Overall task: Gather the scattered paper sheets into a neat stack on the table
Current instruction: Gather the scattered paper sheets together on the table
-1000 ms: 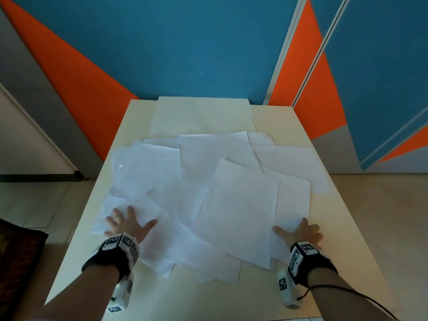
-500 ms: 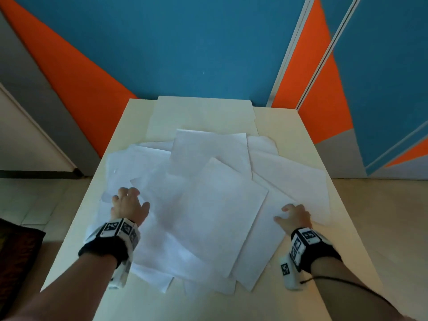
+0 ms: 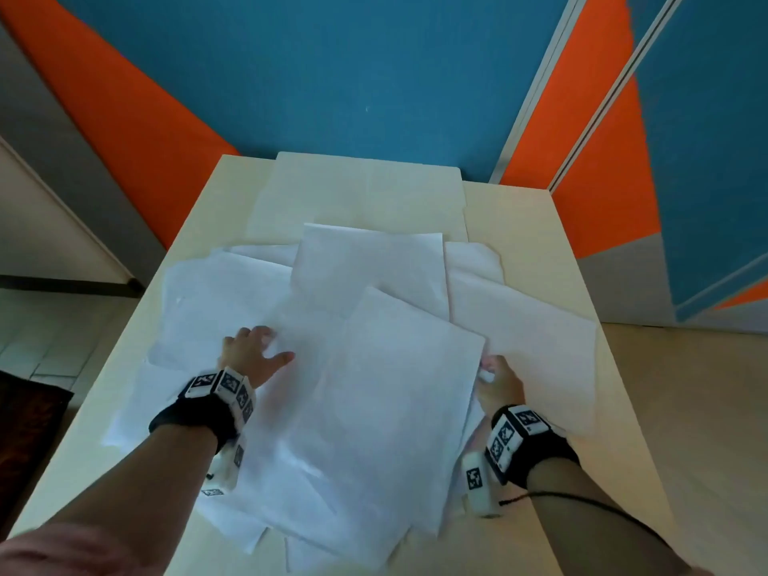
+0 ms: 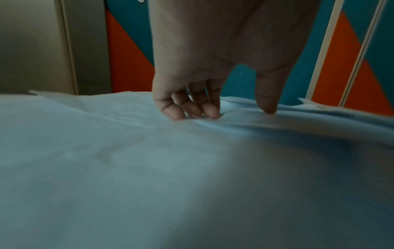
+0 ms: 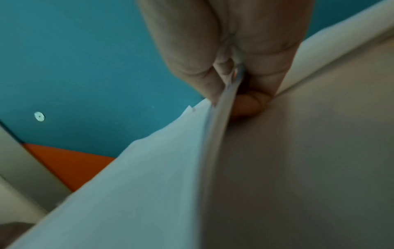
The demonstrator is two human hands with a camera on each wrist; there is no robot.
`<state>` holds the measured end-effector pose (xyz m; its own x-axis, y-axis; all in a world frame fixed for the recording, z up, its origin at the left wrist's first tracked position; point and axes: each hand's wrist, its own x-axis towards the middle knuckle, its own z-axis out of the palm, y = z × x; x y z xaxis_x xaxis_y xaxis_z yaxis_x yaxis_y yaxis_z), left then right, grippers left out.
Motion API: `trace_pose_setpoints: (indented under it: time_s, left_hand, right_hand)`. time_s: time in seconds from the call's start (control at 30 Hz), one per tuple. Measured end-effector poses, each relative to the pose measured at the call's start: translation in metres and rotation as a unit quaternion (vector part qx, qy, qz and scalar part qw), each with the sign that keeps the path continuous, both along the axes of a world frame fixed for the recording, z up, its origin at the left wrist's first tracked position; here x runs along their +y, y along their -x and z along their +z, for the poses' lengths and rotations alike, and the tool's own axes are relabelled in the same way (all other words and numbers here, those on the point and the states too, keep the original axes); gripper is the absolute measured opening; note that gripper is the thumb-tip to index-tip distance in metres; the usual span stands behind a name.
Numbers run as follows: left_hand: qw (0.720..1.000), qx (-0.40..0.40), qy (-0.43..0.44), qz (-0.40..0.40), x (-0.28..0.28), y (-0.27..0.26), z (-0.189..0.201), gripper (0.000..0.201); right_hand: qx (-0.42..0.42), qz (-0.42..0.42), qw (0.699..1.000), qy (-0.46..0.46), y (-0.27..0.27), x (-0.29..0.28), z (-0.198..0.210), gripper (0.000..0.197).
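Here overlapping paper sheets (image 3: 374, 367) cover the table (image 3: 519, 209) by a blue-orange wall (image 3: 332, 76).

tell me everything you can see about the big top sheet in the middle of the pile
The top sheet is plain white paper, apparently blank, lying skewed over the other overlapping paper sheets on the pale table. Its far corner points away from the person. The right hand pinches paper at its right edge, lifting it slightly; the left hand presses fingertips into the paper beside its left edge.

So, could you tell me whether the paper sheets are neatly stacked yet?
Not yet. The paper sheets lie fanned at differing angles, corners sticking out, across the table.
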<state>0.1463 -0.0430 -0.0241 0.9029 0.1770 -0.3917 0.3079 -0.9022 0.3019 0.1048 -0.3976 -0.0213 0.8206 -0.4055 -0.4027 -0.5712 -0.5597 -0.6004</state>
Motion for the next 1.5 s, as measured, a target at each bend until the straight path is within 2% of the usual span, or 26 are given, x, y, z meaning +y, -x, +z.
trace_pose_setpoints:
  time_s: [0.1, 0.2, 0.27, 0.3, 0.37, 0.47, 0.53, 0.6, 0.7, 0.73, 0.8, 0.9, 0.97, 1.0, 1.03, 1.1, 1.27, 1.4, 1.5]
  left_hand:
    - [1.000, 0.007, -0.004, 0.011, -0.015, 0.003, 0.001, 0.060]
    - [0.998, -0.029, -0.013, 0.058, -0.014, 0.002, 0.016, 0.053]
    - [0.997, -0.034, 0.000, 0.075, -0.011, 0.002, 0.024, 0.060]
    - [0.997, -0.025, 0.003, 0.067, -0.011, 0.002, 0.026, 0.063]
    - [1.000, 0.006, -0.002, 0.028, -0.020, 0.006, 0.024, 0.062]
    - [0.999, 0.033, -0.010, -0.009, -0.042, 0.010, 0.019, 0.059]
    - [0.998, 0.044, -0.002, 0.044, -0.043, -0.003, 0.020, 0.063]
    - [0.988, 0.045, 0.057, 0.137, -0.037, -0.023, 0.024, 0.069]
    - [0.948, 0.032, 0.175, 0.264, -0.029, -0.047, 0.031, 0.057]
    - [0.943, 0.037, 0.188, 0.272, -0.027, -0.054, 0.031, 0.049]
    - [0.956, 0.042, 0.173, 0.232, -0.027, -0.063, 0.026, 0.036]
    - [0.962, -0.011, 0.174, 0.210, -0.035, -0.073, 0.026, 0.026]
    - [0.928, -0.056, 0.251, 0.269, -0.032, -0.075, 0.035, 0.031]
    - [0.906, -0.103, 0.272, 0.307, -0.020, -0.079, 0.034, 0.032]
    - [0.909, -0.115, 0.254, 0.310, -0.008, -0.082, 0.036, 0.031]
    - [0.934, -0.117, 0.196, 0.277, 0.018, -0.086, 0.044, 0.029]
    - [0.950, -0.113, 0.229, 0.181, 0.038, -0.075, 0.063, 0.024]
    - [0.930, -0.120, 0.297, 0.179, 0.020, -0.068, 0.056, 0.031]
    - [0.910, -0.081, 0.341, 0.222, -0.009, -0.063, 0.041, 0.070]
  right_hand:
    - [-0.042, -0.062, 0.995, -0.061, -0.001, 0.022, -0.002, 0.034]
    - [-0.103, -0.190, 0.973, -0.079, -0.003, 0.015, 0.003, 0.041]
    - [-0.091, -0.249, 0.960, -0.091, 0.000, 0.004, 0.000, 0.051]
    - [-0.062, -0.250, 0.961, -0.104, 0.004, 0.004, -0.002, 0.056]
    - [-0.013, -0.189, 0.974, -0.125, 0.011, 0.017, -0.007, 0.059]
    - [-0.023, -0.085, 0.991, -0.103, 0.010, 0.043, -0.006, 0.050]
    - [-0.036, -0.065, 0.994, -0.083, 0.002, 0.050, 0.002, 0.058]
    - [-0.024, -0.064, 0.995, -0.070, -0.004, 0.046, 0.008, 0.065]
    - [-0.011, -0.039, 0.998, -0.058, -0.006, 0.040, 0.007, 0.065]
    - [-0.011, -0.029, 0.998, -0.052, -0.006, 0.038, 0.005, 0.064]
    - [-0.011, -0.018, 0.999, -0.046, -0.005, 0.036, 0.000, 0.063]
    - [-0.016, -0.016, 0.999, -0.045, -0.005, 0.032, -0.002, 0.064]
    - [-0.024, -0.020, 0.999, -0.041, -0.006, 0.027, -0.001, 0.065]
    - [-0.026, -0.018, 0.999, -0.040, -0.008, 0.025, 0.000, 0.066]
    - [-0.027, -0.012, 0.999, -0.042, -0.009, 0.022, -0.001, 0.066]
    - [-0.032, 0.002, 0.998, -0.053, -0.012, 0.018, -0.001, 0.067]
    - [-0.069, 0.000, 0.993, -0.093, -0.019, 0.016, 0.000, 0.068]
    - [-0.073, 0.043, 0.989, -0.123, -0.019, 0.021, 0.002, 0.075]
    - [-0.081, 0.078, 0.986, -0.119, -0.019, 0.030, 0.000, 0.076]
